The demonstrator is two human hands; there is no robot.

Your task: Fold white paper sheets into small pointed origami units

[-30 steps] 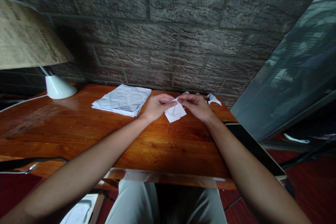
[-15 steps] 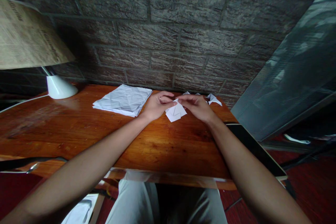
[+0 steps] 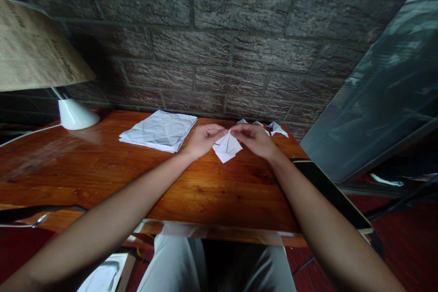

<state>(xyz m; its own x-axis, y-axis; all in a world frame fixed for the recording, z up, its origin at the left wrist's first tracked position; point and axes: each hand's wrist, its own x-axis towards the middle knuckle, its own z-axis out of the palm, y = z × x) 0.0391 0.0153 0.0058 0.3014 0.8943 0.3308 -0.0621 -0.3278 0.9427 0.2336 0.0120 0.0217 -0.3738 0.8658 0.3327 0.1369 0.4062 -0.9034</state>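
Observation:
A small folded white paper piece (image 3: 226, 148) hangs just above the far part of the wooden table (image 3: 137, 178). My left hand (image 3: 202, 140) pinches its upper left edge with closed fingers. My right hand (image 3: 255, 139) pinches its top corner from the right, fingers closed too. The paper has spread into a kite-like shape pointing down. A stack of crumpled white sheets (image 3: 159, 130) lies to the left of my left hand.
Several small folded paper figures (image 3: 270, 127) sit by the brick wall behind my right hand. A white lamp base (image 3: 75, 113) under a paper shade (image 3: 34, 50) stands at the back left. A dark tablet (image 3: 330, 191) rests on the table's right edge.
Both hands have pulled the folded paper wider, so it has opened from a narrow folded shape into a broader kite form. The hands stayed in nearly the same place.

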